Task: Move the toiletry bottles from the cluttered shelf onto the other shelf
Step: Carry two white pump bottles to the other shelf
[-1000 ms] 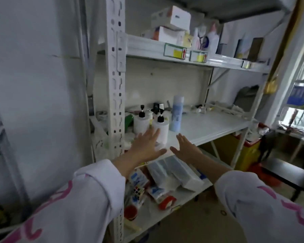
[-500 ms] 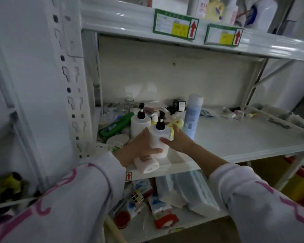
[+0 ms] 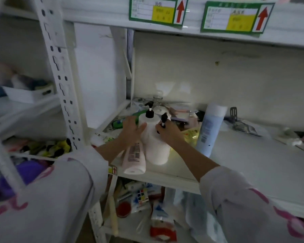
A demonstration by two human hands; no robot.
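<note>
far left: neighbouring shelf unit with a white bin on it, blurred clutter below; perforated white upright splits it from the main rack; middle shelf is where the hands are; left hand lies flat against the left side of the rear pump bottle, fingers straight and spread, touching it, not wrapped round it; pink tube lies on its side just under that wrist, cap end at the shelf's front edge, touching the front pump bottle; both pump bottles white with black pumps, upright, side by side near the left front of the shelf; right hand sits on top of the front bottle, fingers curled round the pump neck, black pump head sticking up between them; yellowish packet right behind that hand; pale blue spray can upright just right of it, apart from the hand; small clutter along the back wall, too dim to identify; right half of the shelf mostly bare, a few packets at the back; two green-and-yellow labels with red arrows on the shelf edge above; lower shelf holds a puzzle cube, a red lid and plastic-wrapped packs
</note>
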